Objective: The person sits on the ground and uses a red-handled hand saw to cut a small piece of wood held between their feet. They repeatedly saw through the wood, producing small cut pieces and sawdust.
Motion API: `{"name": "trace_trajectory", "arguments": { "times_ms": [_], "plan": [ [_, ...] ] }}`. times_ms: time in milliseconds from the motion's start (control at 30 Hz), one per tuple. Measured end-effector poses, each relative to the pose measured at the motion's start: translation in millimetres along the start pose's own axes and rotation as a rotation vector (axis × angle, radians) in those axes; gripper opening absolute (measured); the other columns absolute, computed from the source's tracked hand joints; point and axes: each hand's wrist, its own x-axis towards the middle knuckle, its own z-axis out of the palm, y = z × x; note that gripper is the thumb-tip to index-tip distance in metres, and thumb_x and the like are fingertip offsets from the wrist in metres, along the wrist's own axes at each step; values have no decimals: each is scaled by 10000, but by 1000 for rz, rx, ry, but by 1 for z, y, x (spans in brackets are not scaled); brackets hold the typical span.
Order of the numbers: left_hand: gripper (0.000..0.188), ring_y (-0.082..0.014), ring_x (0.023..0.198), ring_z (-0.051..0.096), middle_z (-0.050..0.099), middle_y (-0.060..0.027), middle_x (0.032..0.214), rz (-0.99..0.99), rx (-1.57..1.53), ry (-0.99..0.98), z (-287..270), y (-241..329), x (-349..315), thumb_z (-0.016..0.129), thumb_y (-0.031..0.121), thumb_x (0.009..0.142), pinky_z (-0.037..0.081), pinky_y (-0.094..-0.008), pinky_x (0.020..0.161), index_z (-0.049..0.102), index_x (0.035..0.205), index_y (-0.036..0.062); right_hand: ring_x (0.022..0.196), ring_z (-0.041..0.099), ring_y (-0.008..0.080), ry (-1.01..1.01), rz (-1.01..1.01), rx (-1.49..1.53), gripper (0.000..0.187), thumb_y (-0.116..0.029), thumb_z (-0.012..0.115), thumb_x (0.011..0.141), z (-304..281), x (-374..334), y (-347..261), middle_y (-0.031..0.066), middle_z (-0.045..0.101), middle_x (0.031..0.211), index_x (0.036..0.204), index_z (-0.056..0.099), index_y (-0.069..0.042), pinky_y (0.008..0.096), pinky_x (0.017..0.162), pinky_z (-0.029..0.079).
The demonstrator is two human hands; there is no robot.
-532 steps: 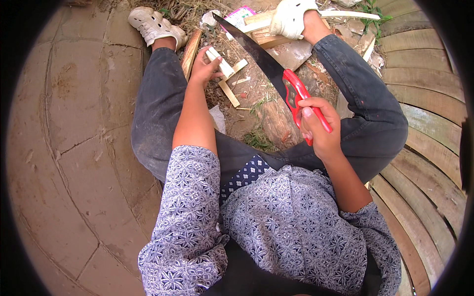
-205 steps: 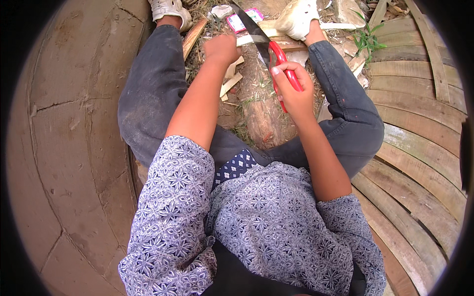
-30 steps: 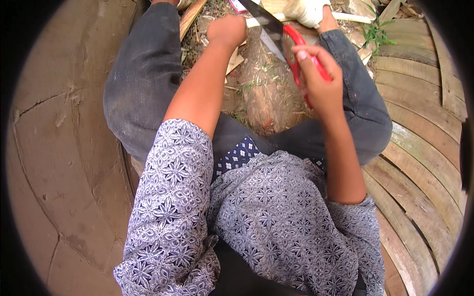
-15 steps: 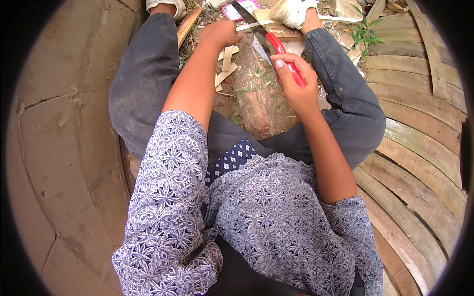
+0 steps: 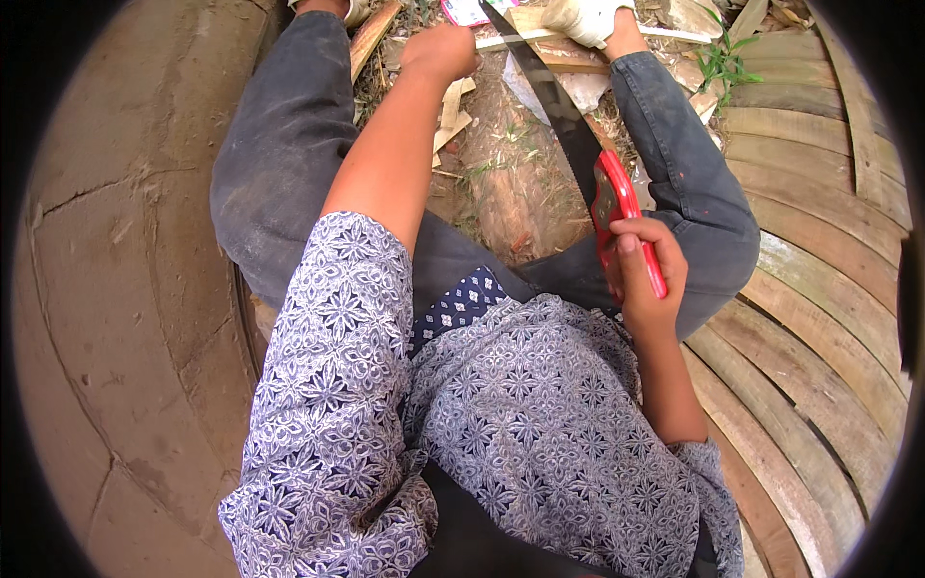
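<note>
My right hand (image 5: 647, 260) is wrapped round the red handle of a handsaw (image 5: 562, 111). The dark blade slants up and to the left, and its far end crosses a thin pale strip of wood (image 5: 520, 39). My left hand (image 5: 439, 52) is closed on the strip's left part, just left of the blade. Under the strip's right part lies another flat piece of wood (image 5: 573, 64). One of my shoes (image 5: 586, 17) rests against the strip at the far right. Whether the blade has cut into the strip cannot be made out.
A log (image 5: 506, 193) lies between my legs. Wood offcuts (image 5: 450, 120) are scattered beside it. A pink and white packet (image 5: 472, 10) is at the far edge. Wooden slats (image 5: 819, 222) spread along the right, with a green plant (image 5: 725, 63) nearby. A cracked brown surface (image 5: 125, 289) fills the left.
My right hand has drawn the saw back toward my body and to the right, so more of the blade shows. The left hand stays on the strip.
</note>
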Motion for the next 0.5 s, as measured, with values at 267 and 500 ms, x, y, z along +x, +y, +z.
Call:
{"name": "trace_trajectory", "arguments": {
  "times_ms": [267,500],
  "plan": [
    [342,-317,965,714,736,-151,1026,-13,10,-7,6,-2,3,670,381,885,564,-457,841,740,1005,68,682,511,20,-6,-66,58,152,-130,626,988,23,54,-6,-18,631,857,1070,695,-23,190,586,392],
    [332,-297,1013,712,734,-112,1107,-43,42,-83,-8,5,-1,689,360,871,575,-440,867,751,1092,120,734,518,28,-38,-75,-48,152,-120,624,985,15,57,-6,-15,641,886,1062,699,-13,190,655,405]
  ]
}}
